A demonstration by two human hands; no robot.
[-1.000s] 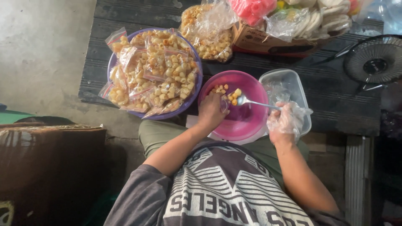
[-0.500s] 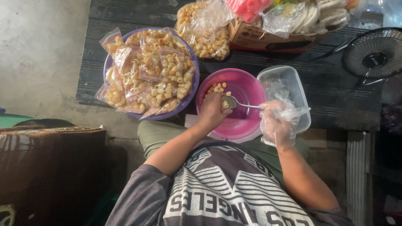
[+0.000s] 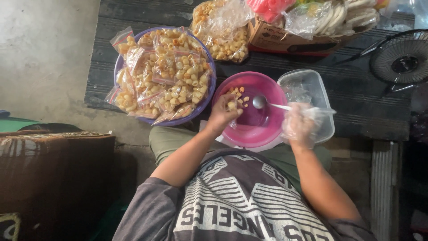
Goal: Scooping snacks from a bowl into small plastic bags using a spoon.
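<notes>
A pink bowl (image 3: pixel 267 129) sits in front of me with a few yellow and orange snack pieces (image 3: pixel 240 93) at its far side. My left hand (image 3: pixel 222 114) is over the bowl's left rim and holds a small clear bag (image 3: pixel 232 106) with snack pieces in it. In a clear plastic glove, my right hand (image 3: pixel 298 126) grips a metal spoon (image 3: pixel 259 102) whose empty bowl hovers over the middle of the pink bowl.
A purple basin (image 3: pixel 209 96) piled with several filled zip bags is at the left. A clear plastic tub (image 3: pixel 312 85) is on the right. A large bag of snacks (image 3: pixel 223 31) and a cardboard box (image 3: pixel 290 40) lie behind. A black fan (image 3: pixel 401 58) is at far right.
The spoon tipped its snack pieces into the small bag and has drawn back to the right, now empty. My left hand lifted the bag slightly.
</notes>
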